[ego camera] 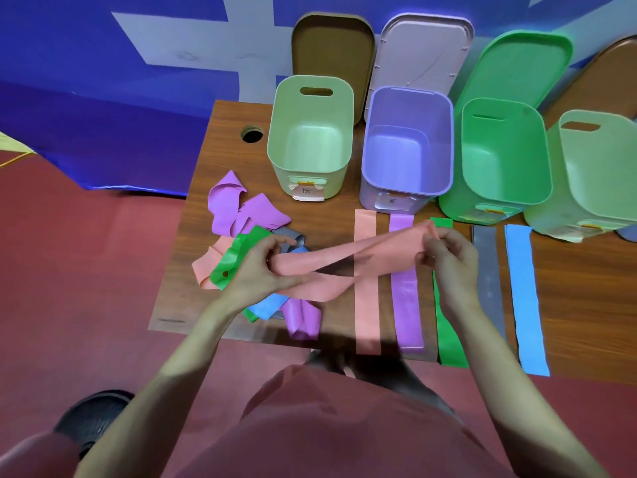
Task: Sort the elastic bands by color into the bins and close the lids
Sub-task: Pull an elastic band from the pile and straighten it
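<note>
A pink elastic band is stretched above the table between both hands. My left hand grips its left end and my right hand pinches its right end. Under my left hand lies a tangled pile of bands: purple, green, pink, blue and grey. Flat on the table lie a pink band, a purple band, a green band, a grey band and a blue band. Behind them stand open bins: pale green, purple, green and another pale green.
Lids lean against the blue wall behind the bins: brown, pink, green and another brown. The wooden table has a round cable hole at its back left. Red floor lies to the left.
</note>
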